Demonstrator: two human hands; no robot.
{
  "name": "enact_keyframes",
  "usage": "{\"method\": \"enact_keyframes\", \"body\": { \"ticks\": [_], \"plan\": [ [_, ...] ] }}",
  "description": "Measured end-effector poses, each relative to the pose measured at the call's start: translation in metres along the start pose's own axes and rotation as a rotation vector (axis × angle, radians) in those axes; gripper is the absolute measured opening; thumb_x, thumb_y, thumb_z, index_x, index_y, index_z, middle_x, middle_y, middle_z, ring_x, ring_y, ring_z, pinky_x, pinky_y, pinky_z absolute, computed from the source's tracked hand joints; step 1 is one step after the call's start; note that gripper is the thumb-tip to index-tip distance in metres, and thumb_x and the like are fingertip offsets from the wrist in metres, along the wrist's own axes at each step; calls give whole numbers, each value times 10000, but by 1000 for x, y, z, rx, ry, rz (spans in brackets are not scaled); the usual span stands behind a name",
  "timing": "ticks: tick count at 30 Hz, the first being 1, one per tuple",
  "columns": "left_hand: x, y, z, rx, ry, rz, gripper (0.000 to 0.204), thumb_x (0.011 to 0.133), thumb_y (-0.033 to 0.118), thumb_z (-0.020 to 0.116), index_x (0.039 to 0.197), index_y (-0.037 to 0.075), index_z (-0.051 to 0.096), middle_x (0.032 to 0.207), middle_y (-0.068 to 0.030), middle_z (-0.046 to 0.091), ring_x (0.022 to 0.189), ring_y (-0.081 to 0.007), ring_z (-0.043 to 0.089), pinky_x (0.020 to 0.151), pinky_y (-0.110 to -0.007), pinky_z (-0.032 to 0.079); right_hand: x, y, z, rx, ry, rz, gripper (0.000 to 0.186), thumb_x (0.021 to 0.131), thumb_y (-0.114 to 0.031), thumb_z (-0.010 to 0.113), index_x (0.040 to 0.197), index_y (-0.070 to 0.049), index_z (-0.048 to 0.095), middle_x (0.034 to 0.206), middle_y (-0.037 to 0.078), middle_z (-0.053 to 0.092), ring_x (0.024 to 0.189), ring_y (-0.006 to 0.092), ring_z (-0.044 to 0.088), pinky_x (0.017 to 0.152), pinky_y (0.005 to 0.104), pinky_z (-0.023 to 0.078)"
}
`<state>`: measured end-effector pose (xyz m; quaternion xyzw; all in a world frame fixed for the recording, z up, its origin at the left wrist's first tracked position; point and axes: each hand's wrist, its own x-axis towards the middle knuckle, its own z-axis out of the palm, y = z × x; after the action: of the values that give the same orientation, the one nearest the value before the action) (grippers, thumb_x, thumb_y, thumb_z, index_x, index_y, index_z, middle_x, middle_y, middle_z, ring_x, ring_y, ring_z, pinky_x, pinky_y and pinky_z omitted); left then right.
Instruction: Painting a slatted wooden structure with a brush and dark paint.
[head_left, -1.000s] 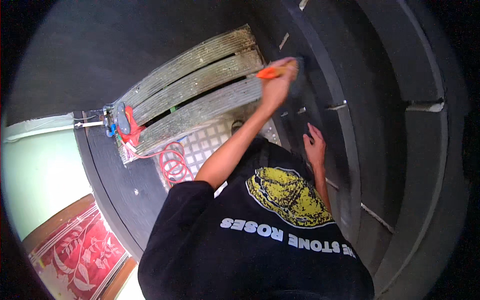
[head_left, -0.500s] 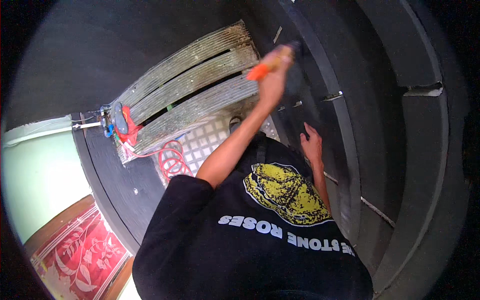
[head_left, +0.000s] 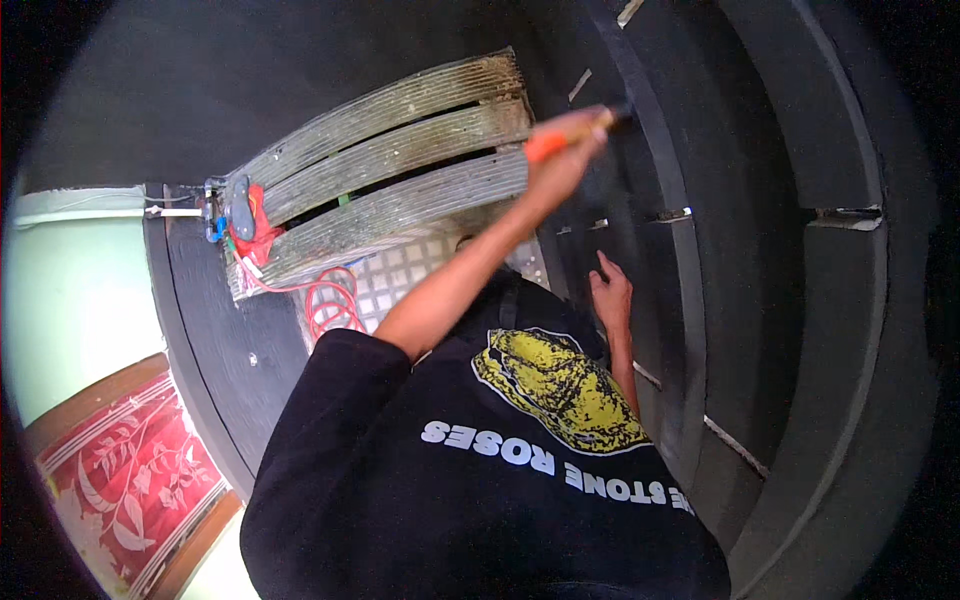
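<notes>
My left hand [head_left: 568, 172] reaches up and to the right, blurred by motion. It is closed round the handle of a paintbrush [head_left: 546, 147], which has an orange end and a yellowish wooden part. The dark brush head points at the dark-painted boards [head_left: 655, 145] on the right; whether its bristles touch them I cannot tell. Lower down, my right hand [head_left: 612, 296] is beside the same dark boards with its fingers apart and nothing in it. Contact between its fingertips and the surface is unclear.
Weathered ribbed planks [head_left: 400, 160] lie beyond my left arm. At their left end are a grey sandal-like object [head_left: 241, 207], red cloth or plastic [head_left: 262, 238] and a coiled red hose [head_left: 330, 300] over tiled floor. Curved dark ledges [head_left: 840, 330] stand right; red patterned fabric [head_left: 130, 480] lies lower left.
The view has turned slightly, so the planks sit farther right. My left hand keeps the brush near the same stretch of boards. My right hand has shifted slightly left in the picture.
</notes>
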<state>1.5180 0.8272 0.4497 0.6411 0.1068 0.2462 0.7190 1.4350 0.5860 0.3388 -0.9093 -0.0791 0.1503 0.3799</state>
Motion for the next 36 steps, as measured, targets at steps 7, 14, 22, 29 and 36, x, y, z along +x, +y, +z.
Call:
{"method": "enact_keyframes", "body": {
  "ticks": [7, 14, 22, 29, 36],
  "plan": [
    [-58, 31, -29, 18, -235, -178, 299, 926, 174, 702, 1187, 29, 706, 1029, -64, 749, 885, -109, 679, 802, -279, 553, -12, -12, -9, 31, 45, -22, 440, 919, -59, 608, 1359, -69, 596, 1239, 207, 653, 1067, 315, 678, 845, 371, 567],
    [27, 16, -6, -18, -87, -128, 318, 976, 233, 646, 1179, -9, 685, 919, -55, 720, 766, -120, 675, 687, -255, 549, -34, -141, -86, 138, 35, -218, 430, 900, 24, 603, 1323, -52, 631, 1052, 141, 714, 894, 203, 692, 799, 309, 546],
    [-22, 40, -4, -273, -298, -317, 268, 956, 153, 648, 1155, -23, 681, 981, -80, 716, 855, -146, 693, 718, -277, 598, -40, -147, -148, 44, 539, -405, 358, 910, 57, 596, 1258, 9, 666, 905, 120, 713, 786, 154, 656, 726, 281, 515],
    [-73, 13, 43, -239, -391, -225, 201, 953, 128, 642, 1052, -43, 678, 976, -110, 709, 830, -160, 702, 648, -285, 614, -61, -107, -155, -57, 694, -299, 335, 920, 44, 607, 1245, 8, 676, 895, 109, 708, 781, 148, 648, 726, 276, 510],
    [-43, 5, 14, -293, -651, -411, 219, 967, 132, 637, 1111, -27, 678, 1021, -98, 708, 899, -160, 699, 764, -279, 610, -74, -88, -161, -100, 816, -254, 325, 936, 25, 594, 1251, 5, 674, 919, 106, 717, 785, 151, 655, 738, 276, 513]
  ]
}}
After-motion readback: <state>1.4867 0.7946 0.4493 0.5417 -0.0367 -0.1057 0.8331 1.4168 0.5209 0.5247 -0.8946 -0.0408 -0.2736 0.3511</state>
